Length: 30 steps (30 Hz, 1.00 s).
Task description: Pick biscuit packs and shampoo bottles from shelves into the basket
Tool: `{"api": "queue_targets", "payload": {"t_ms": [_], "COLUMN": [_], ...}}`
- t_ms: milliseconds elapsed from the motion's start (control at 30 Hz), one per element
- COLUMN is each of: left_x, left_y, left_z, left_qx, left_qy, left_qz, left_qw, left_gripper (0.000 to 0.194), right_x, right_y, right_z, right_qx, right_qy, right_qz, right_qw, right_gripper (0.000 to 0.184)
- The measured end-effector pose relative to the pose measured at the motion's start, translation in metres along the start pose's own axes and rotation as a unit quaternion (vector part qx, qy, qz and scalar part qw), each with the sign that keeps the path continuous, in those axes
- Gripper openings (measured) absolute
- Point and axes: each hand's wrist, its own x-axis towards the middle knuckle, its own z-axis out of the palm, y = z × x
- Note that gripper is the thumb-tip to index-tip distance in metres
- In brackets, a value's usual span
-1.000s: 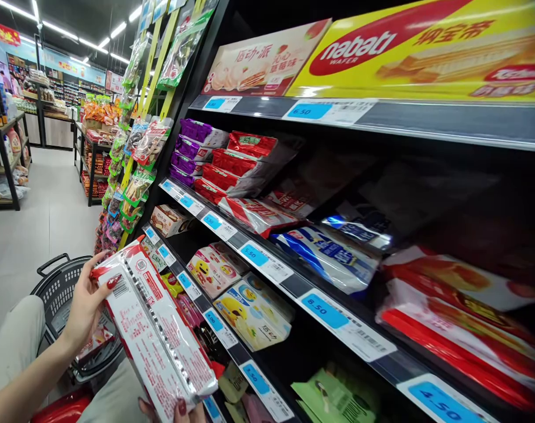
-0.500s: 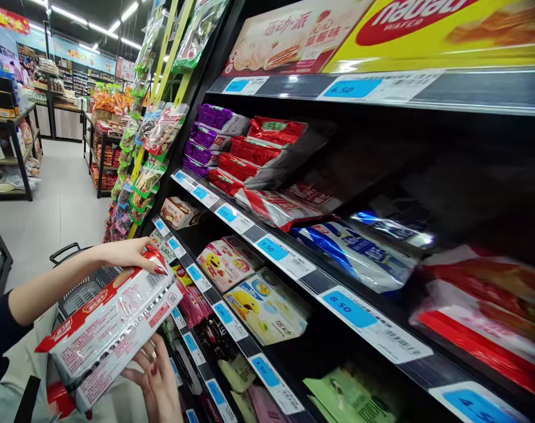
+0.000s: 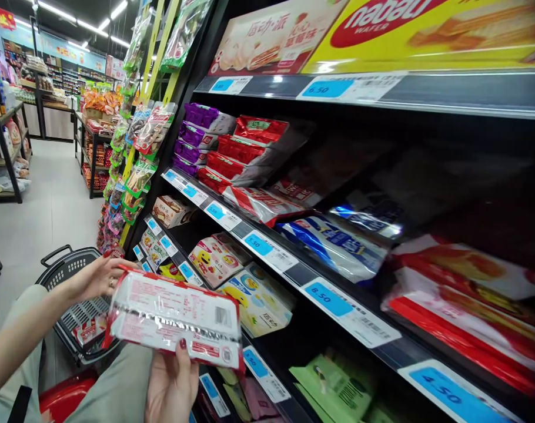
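Observation:
A red and white biscuit packet [image 3: 174, 314] is tilted in front of me, its printed side with the barcode and a silvery seam facing me. My right hand [image 3: 173, 376] grips it from below, thumb on the printed side and the other fingers behind. At the packet's upper left corner, my left hand [image 3: 93, 279] has its fingers closed on the edge, partly hidden by the wrapper. Below my left hand a grey shopping basket [image 3: 67, 264] stands on the floor, with a small red and white pack [image 3: 90, 332] inside.
Shelves of snacks rise along the right, with a shelf edge [image 3: 258, 244] carrying blue price tags close to my right hand. Hanging snack bags [image 3: 139, 176] line the shelf end. A red object [image 3: 69, 393] shows between my legs. The aisle floor [image 3: 51, 217] runs away at left.
The packet has turned from a steep slant to nearly level and shifted right. My left hand has moved from its upper end to the left corner. More of the basket shows.

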Motion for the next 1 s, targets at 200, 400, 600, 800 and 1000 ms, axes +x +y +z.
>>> {"api": "queue_targets", "payload": {"t_ms": [200,400,600,800,1000], "left_x": [-0.023,-0.018,-0.027,-0.027,-0.029], "left_y": [-0.046,-0.039,-0.036,-0.039,-0.039], "left_z": [0.034,0.053,0.051,0.049,0.051], "left_qx": [-0.029,0.01,0.01,-0.001,0.007], "left_qy": [0.112,0.164,0.174,0.17,0.168], "left_qz": [0.09,0.105,0.098,0.109,0.104], "left_qw": [0.989,0.981,0.98,0.979,0.98], "left_gripper": [0.059,0.056,0.054,0.05,0.055], "right_x": [0.004,-0.012,-0.02,-0.025,-0.017], "right_y": [-0.005,-0.002,-0.001,-0.003,0.004], "right_z": [0.007,0.013,0.012,0.02,0.007], "right_qx": [-0.003,0.0,-0.043,-0.049,-0.039], "right_qy": [0.002,0.03,0.021,0.034,0.036], "right_qz": [-0.035,-0.043,-0.048,-0.057,-0.058], "right_qw": [0.999,0.999,0.998,0.997,0.997], "right_gripper": [0.065,0.074,0.078,0.077,0.077]}}
